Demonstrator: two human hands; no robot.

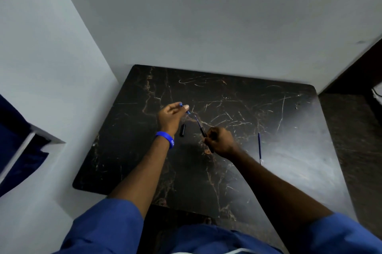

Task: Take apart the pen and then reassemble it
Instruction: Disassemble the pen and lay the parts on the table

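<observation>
My left hand (170,117), with a blue wristband, pinches a small blue pen part (184,108) between thumb and fingers. My right hand (219,141) grips the dark pen barrel (203,131), from which a thin blue refill (198,121) sticks out toward the left hand. The blue part and the refill tip are close together; whether they touch is unclear. A black cap-like piece (182,130) lies on the table between the hands. Another thin blue refill (259,147) lies on the table to the right of my right hand.
The black marble-patterned table (237,171) stands in a corner, with grey walls behind and to the left. A dark floor and dark furniture are to the right. A dark blue cloth hangs at the far left.
</observation>
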